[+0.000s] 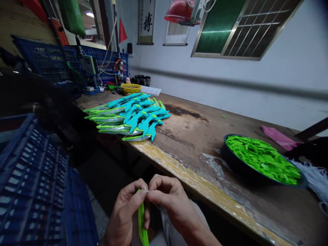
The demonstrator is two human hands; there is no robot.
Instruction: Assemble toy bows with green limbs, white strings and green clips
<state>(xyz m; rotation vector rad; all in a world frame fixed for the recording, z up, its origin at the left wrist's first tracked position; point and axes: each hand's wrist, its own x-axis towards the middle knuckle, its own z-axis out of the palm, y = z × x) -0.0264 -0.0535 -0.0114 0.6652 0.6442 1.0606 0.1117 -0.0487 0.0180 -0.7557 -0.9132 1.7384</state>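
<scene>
My left hand (pixel 126 213) is closed round a long bright green plastic strip (pixel 140 222), which hangs down from the fingers above my lap. At its upper end, thumb and forefinger pinch a small whitish bit (pixel 146 189), perhaps the end of a thin string. My right hand (pixel 170 198) is closed in a pinch on that same whitish bit, its fingertips almost touching the left thumb. Exactly how the string meets the strip is hidden by the fingers. Both hands are in front of the table edge, below the table top.
Teal and green bow-shaped plastic pieces (pixel 138 114) lie piled on the table (pixel 184 136). To the right stand a dark basin (pixel 230 164) of green plastic parts and a bundle of white strings (pixel 311 176). Blue crates (pixel 33 191) are at left; a yellow bowl (pixel 130 90) sits behind.
</scene>
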